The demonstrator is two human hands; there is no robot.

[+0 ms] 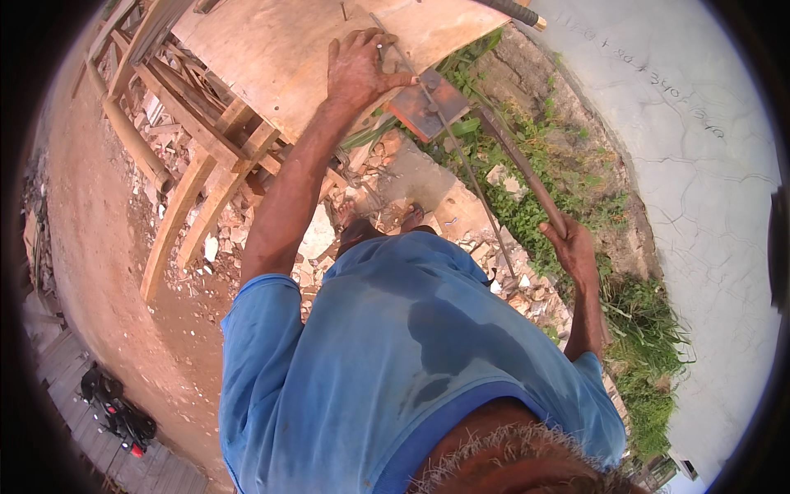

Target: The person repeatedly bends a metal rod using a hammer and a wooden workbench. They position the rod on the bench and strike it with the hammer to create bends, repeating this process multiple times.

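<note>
A thin metal rod (473, 177) runs from the wooden board (271, 62) across a rusty metal plate (421, 115) with round pegs, and on down past my right side. My left hand (358, 70) rests on the board's near part, its fingertips and thumb against the rod. Its fingers are bent, the thumb reaching toward the plate. My right hand (573, 249) is closed around a long metal bar (527, 169). The bar's far end lies beside the plate.
Wooden frames (202, 173) stand at the left by a dirt path (107, 239). Broken tile rubble (317, 235) surrounds my feet. Weeds (535, 206) grow along a pale wall (683, 165) at the right. A dark pole end (522, 12) juts in above. A motorcycle (119, 412) stands lower left.
</note>
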